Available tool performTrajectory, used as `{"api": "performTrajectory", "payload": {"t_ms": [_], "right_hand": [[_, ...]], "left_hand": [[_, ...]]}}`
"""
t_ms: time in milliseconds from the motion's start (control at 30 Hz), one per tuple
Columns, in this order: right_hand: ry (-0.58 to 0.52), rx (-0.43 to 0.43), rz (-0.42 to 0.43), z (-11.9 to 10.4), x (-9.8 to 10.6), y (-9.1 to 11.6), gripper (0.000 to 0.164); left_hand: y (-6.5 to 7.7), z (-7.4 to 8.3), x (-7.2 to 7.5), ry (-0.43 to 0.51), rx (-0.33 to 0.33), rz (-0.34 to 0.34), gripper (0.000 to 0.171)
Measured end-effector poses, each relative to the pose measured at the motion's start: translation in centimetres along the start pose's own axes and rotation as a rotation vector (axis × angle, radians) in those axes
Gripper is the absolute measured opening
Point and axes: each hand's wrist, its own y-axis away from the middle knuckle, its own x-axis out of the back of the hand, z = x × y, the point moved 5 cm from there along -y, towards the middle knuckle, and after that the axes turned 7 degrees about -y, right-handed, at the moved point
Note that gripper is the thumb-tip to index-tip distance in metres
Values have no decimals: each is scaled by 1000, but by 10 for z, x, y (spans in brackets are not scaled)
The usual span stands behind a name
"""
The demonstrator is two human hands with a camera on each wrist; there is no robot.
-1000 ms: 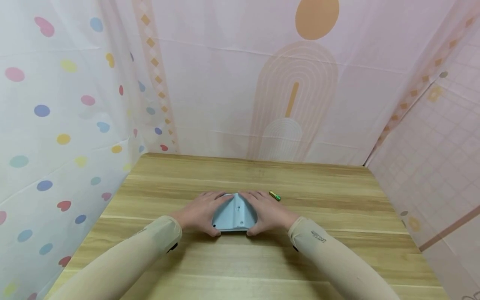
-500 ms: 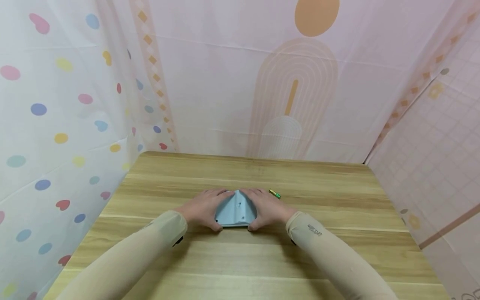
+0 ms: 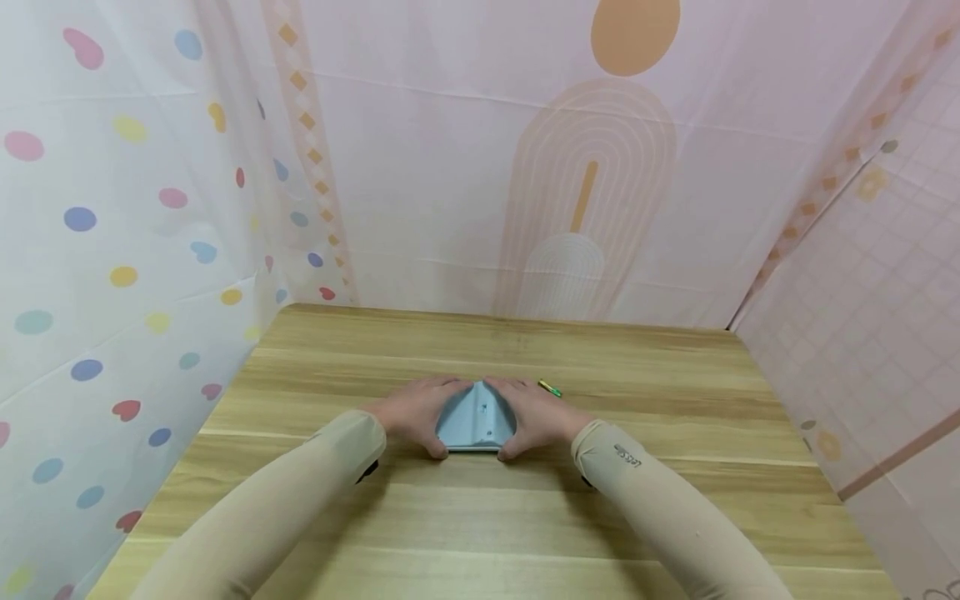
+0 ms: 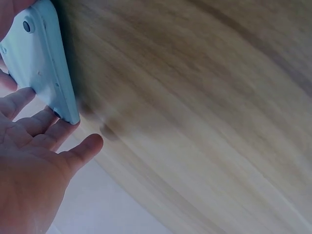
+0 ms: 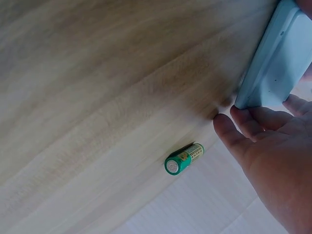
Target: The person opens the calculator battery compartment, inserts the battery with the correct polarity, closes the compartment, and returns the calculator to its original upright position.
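My left hand [image 3: 416,415] and right hand [image 3: 542,414] grip the pale blue device [image 3: 471,421] between them; the battery [image 5: 183,159] (lying aslant) is nearer my right hand.

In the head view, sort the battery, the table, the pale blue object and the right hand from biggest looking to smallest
Table, by far the largest.
Right hand and pale blue object: close in size, with the object partly covered, so I won't rank them.
Battery, clearly smallest.

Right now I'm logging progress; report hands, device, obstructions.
Left hand, right hand: gripping. Blue device: held between them. Battery: beside right hand, apart, probably not blocking.
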Motion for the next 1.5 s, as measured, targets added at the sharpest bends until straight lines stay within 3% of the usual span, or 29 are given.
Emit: {"api": "performTrajectory", "payload": {"t_ms": [500,1500], "right_hand": [[9,-3,-32,0,1,-4,119],[-8,-32,-30,3,-1,-3,120]], "left_hand": [[-2,-3,-1,32,13,-42,117],[0,-2,-2,40,10,-47,117]]}}
